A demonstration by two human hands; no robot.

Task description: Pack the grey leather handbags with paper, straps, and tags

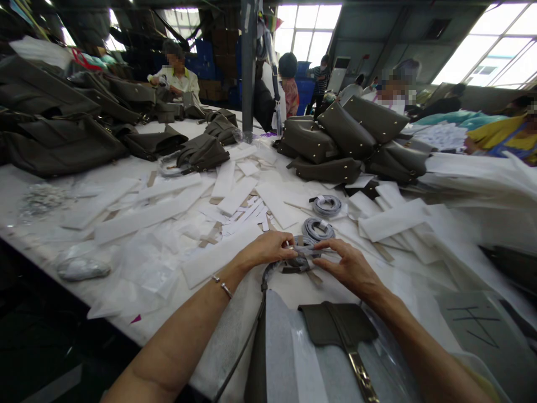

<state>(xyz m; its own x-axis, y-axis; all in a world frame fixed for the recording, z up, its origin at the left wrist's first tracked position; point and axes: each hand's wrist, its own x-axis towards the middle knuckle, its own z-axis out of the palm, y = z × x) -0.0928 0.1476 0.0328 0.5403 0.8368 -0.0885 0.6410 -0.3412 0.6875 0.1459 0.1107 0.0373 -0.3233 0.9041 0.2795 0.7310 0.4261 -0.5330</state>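
My left hand (274,247) is closed in a pinch at a grey-brown bag strap (268,270) with clear film around its upper part. From the other side, the thumb and forefinger of my right hand (350,264) close on the wrapped part. A pale translucent strip runs between my fingertips; its exact edge is hard to make out. Just behind lie wrapped strap coils, one (318,229) close by and another (327,205) farther back. Below my hands, a grey-brown handbag (255,364) shows a flap tab (338,324) with a gold clasp (361,372), partly under white sheet and clear film.
White foam strips (235,196) and clear plastic bags (145,268) litter the white table (121,173). Grey-brown bags are piled at the left (62,143) and right back (344,134). A post (248,67) rises at the far side. Co-workers (178,78) sit beyond.
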